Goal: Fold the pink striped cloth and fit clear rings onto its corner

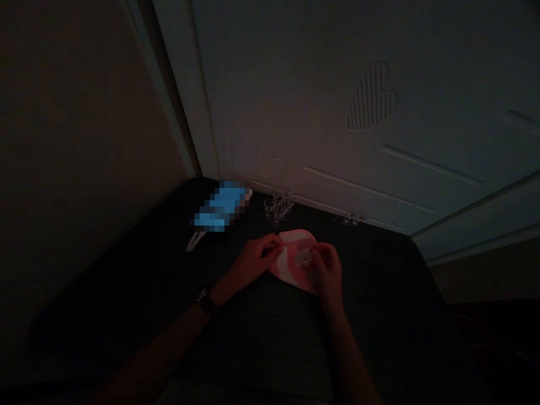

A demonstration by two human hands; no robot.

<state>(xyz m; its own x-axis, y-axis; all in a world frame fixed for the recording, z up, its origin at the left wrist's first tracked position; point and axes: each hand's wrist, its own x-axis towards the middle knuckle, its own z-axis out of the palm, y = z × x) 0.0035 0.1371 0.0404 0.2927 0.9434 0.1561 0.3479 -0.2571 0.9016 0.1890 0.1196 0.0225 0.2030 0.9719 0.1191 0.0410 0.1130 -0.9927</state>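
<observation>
Flat, rounded pink-and-white pad (291,264) lying on the dark ribbed surface (261,332), pinched shut at its nine o'clock edge by fingers (272,247) of the left hand (253,261); right hand (327,270) bent over the three o'clock edge, grip too dim to tell. Best kept flat and handled slowly, clear of the small clear glasses (279,205) at twelve o'clock.

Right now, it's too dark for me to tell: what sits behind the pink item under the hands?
Behind the pink item, a cluster of small clear glasses stands by the wall. The left hand and right hand cover its sides.
</observation>
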